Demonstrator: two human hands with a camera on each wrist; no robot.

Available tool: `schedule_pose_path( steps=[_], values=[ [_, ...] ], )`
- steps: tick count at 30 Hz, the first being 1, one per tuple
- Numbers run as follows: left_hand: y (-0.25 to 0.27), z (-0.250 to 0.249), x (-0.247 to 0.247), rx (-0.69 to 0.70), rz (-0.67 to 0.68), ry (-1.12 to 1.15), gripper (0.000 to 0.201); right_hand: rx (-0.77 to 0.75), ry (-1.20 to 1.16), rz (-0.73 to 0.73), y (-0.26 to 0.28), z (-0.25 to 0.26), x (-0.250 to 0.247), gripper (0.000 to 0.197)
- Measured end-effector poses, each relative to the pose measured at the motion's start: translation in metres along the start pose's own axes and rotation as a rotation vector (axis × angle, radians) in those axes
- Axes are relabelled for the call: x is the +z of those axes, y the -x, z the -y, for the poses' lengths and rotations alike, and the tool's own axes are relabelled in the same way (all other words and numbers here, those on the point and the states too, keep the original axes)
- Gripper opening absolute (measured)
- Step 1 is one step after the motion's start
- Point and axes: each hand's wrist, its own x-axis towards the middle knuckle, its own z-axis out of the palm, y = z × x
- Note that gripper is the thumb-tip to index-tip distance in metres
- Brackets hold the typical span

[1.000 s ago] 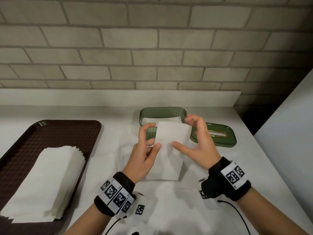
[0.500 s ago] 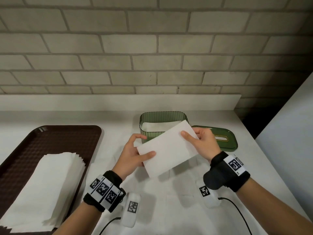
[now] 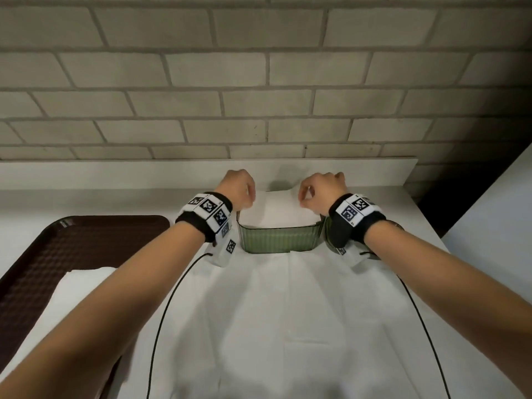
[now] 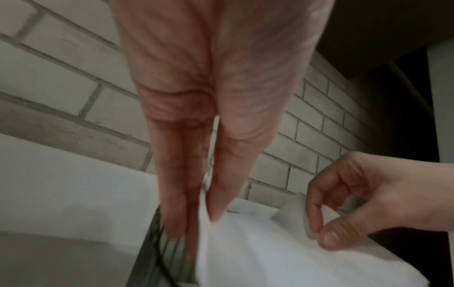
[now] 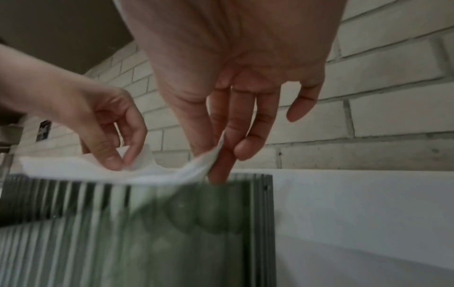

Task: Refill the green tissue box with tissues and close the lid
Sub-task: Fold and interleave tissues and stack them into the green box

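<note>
The green ribbed tissue box (image 3: 278,238) stands open near the back wall. A white tissue (image 3: 280,210) lies flat across its opening. My left hand (image 3: 249,197) pinches the tissue's left end, its fingers (image 4: 216,205) pointing down by the box's left wall (image 4: 157,250). My right hand (image 3: 302,197) pinches the right end between thumb and fingers (image 5: 222,165), just above the box rim (image 5: 245,177). The right wrist view also shows the left hand (image 5: 120,157) on the tissue (image 5: 150,172). The lid is mostly hidden behind my right wrist; a green sliver (image 3: 329,234) shows.
A dark brown tray (image 3: 72,243) sits at the left and holds a stack of white tissues (image 3: 86,283). A white cloth (image 3: 288,326) covers the table in front of the box. A brick wall (image 3: 259,96) rises close behind. Cables run from both wrists.
Both hands carried the tissue forward from in front of the box to over its opening, and turned it flat. The head view moved closer.
</note>
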Motion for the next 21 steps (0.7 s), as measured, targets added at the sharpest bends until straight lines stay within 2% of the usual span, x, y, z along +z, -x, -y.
schedule_pose_path(
  steps=[2, 4, 9, 11, 13, 16, 18, 19, 21],
  values=[
    [-0.009, -0.001, 0.003, -0.014, 0.158, -0.076, 0.014, -0.014, 0.06, 0.047, 0.0, 0.0, 0.007, 0.007],
    [-0.011, -0.003, 0.004, -0.009, 0.233, -0.139, 0.017, -0.015, 0.101, 0.073, 0.004, -0.001, 0.011, 0.012],
    [0.004, -0.016, 0.003, 0.109, 0.189, -0.408, 0.016, -0.093, 0.11, -0.021, 0.013, -0.005, 0.011, 0.045],
    [0.011, -0.024, 0.004, 0.091, 0.326, -0.52, 0.015, -0.14, 0.091, 0.061, 0.016, -0.002, 0.015, 0.063],
    [0.014, -0.029, 0.01, 0.032, 0.502, -0.582, 0.02, -0.128, 0.109, 0.229, 0.02, 0.004, 0.021, 0.08],
    [0.021, -0.031, 0.014, -0.069, 0.609, -0.569, 0.044, -0.086, 0.139, 0.377, 0.025, 0.01, 0.029, 0.084],
    [0.027, -0.027, 0.01, -0.081, 0.58, -0.486, 0.039, -0.088, 0.092, 0.301, 0.029, 0.006, 0.025, 0.085],
    [0.03, -0.023, 0.006, -0.067, 0.527, -0.415, 0.033, -0.096, 0.051, 0.204, 0.032, 0.002, 0.021, 0.08],
    [0.045, -0.015, -0.007, 0.009, 0.364, -0.253, 0.027, -0.107, -0.06, -0.064, 0.046, -0.006, 0.011, 0.055]
  ],
)
